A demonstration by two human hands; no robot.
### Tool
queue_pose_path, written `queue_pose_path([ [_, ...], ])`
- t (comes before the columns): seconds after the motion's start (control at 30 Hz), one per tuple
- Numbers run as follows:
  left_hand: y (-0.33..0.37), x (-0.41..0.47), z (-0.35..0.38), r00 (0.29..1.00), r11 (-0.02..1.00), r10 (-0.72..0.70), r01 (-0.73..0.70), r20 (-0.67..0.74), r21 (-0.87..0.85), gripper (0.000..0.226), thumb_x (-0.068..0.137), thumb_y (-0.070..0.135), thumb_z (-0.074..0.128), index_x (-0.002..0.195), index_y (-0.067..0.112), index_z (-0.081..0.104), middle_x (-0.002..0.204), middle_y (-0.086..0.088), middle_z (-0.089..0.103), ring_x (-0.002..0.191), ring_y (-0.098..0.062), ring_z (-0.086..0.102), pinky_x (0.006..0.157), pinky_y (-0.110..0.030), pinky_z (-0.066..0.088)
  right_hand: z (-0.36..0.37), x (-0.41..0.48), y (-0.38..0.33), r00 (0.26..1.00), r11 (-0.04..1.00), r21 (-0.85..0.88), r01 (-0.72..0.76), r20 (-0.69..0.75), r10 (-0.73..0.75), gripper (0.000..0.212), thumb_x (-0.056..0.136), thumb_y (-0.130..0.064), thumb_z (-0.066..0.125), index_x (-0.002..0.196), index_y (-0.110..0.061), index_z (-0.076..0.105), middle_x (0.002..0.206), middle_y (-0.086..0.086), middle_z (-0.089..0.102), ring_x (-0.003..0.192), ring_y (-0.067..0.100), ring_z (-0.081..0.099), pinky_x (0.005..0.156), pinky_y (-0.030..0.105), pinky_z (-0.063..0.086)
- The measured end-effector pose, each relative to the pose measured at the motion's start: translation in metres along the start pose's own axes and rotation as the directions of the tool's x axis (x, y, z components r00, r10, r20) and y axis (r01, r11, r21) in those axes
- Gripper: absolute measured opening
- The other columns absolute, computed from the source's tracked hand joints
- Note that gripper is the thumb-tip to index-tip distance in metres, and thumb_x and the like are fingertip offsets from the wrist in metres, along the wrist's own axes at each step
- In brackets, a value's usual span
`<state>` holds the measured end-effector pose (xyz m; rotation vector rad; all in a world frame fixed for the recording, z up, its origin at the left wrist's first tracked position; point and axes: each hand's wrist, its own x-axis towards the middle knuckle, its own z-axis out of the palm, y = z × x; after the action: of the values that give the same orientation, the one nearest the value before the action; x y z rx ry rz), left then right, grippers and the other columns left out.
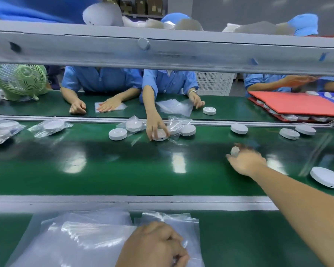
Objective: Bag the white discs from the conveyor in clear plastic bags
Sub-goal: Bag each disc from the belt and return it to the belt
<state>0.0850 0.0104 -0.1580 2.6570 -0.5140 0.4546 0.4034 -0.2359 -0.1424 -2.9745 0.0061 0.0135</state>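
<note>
White disc, blurred, gripped by right hand over conveyor; left hand pinches clear bag.

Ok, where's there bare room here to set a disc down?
Green conveyor belt: the near strip left of your right hand is bare. Green bench right of the clear plastic bags too. Crowded: its far edge, with bagged and loose white discs.
</note>
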Motion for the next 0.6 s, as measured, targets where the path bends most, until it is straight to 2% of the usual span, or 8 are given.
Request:
queue_pose_path([
  [0.07,0.000,0.000,0.000,1.000,1.000,-0.014,0.014,0.009,0.008,0.014,0.072,0.054,0.063,0.065,0.046,0.072,0.077,0.034,0.064,0.076,0.008,0.062,0.068,-0.017,0.057,0.004,0.007,0.003,0.999,0.998,-0.057,0.039,0.026,-0.038,0.044,0.099,-0.063,0.043,0.132,-0.034,0.052,0.151,0.009,0.045,0.134,0.039,0.047,0.107,0.049,0.044],
  [0.13,0.002,-0.003,-0.001,0.999,0.998,-0.047,0.047,0.006,0.033,0.007,0.065,0.048,0.078,0.066,0.043,0.073,0.076,0.031,0.065,0.074,0.005,0.062,0.065,-0.019,0.057,0.008,0.013,0.006,0.996,0.995,-0.059,0.086,-0.021,-0.088,0.031,0.100,-0.057,0.047,0.107,-0.029,0.057,0.135,0.010,0.057,0.119,0.038,0.055,0.101,0.048,0.049],
  [0.17,0.002,-0.004,-0.001,0.998,0.997,-0.067,0.067,-0.006,0.027,0.011,0.063,0.046,0.083,0.067,0.041,0.074,0.076,0.030,0.066,0.074,0.004,0.063,0.064,-0.019,0.057,0.009,0.013,0.006,0.992,0.993,-0.040,0.115,-0.042,-0.117,0.028,0.101,-0.053,0.049,0.106,-0.027,0.059,0.131,0.011,0.060,0.113,0.037,0.057,0.097,0.046,0.051],
  [0.33,0.007,-0.006,-0.003,0.983,0.987,-0.160,0.158,-0.086,-0.036,0.006,0.072,0.043,0.074,0.071,0.038,0.074,0.081,0.030,0.067,0.079,0.003,0.063,0.065,-0.020,0.057,0.004,-0.006,-0.007,0.944,0.955,-0.063,0.288,-0.151,-0.295,0.025,0.103,-0.030,0.045,0.120,-0.019,0.060,0.121,0.014,0.064,0.097,0.036,0.060,0.088,0.045,0.054],
  [0.4,0.007,-0.007,-0.004,0.972,0.977,-0.211,0.205,-0.102,-0.067,0.015,0.079,0.047,0.063,0.074,0.037,0.073,0.084,0.031,0.066,0.082,0.006,0.062,0.067,-0.019,0.056,0.000,-0.029,-0.016,0.916,0.929,0.109,0.353,-0.242,-0.320,0.031,0.102,-0.023,0.048,0.130,-0.017,0.058,0.119,0.016,0.066,0.093,0.036,0.060,0.085,0.042,0.053],
  [0.43,0.007,-0.007,-0.004,0.966,0.971,-0.235,0.229,-0.109,-0.063,0.020,0.082,0.049,0.058,0.075,0.038,0.073,0.086,0.032,0.066,0.083,0.008,0.060,0.069,-0.016,0.054,-0.001,-0.045,-0.021,0.910,0.889,0.257,0.379,-0.278,-0.307,0.031,0.100,-0.020,0.052,0.130,-0.018,0.060,0.116,0.013,0.069,0.095,0.033,0.063,0.084,0.037,0.053],
  [0.5,0.007,-0.008,-0.004,0.953,0.961,-0.275,0.270,-0.123,-0.055,0.027,0.085,0.054,0.051,0.079,0.039,0.073,0.088,0.033,0.065,0.087,0.008,0.058,0.073,-0.009,0.048,-0.003,-0.084,-0.029,0.895,0.726,0.524,0.446,-0.275,-0.351,0.028,0.095,-0.016,0.063,0.117,-0.034,0.065,0.110,-0.009,0.073,0.099,0.012,0.069,0.083,0.025,0.054],
  [0.6,0.006,-0.008,-0.004,0.928,0.939,-0.344,0.334,-0.144,-0.088,0.033,0.086,0.059,0.046,0.085,0.040,0.073,0.092,0.034,0.065,0.096,0.008,0.057,0.077,-0.003,0.040,-0.006,-0.152,-0.031,0.782,0.543,0.577,0.610,-0.324,-0.533,0.028,0.095,-0.025,0.071,0.107,-0.049,0.064,0.111,-0.032,0.070,0.098,-0.008,0.068,0.086,0.010,0.053],
])
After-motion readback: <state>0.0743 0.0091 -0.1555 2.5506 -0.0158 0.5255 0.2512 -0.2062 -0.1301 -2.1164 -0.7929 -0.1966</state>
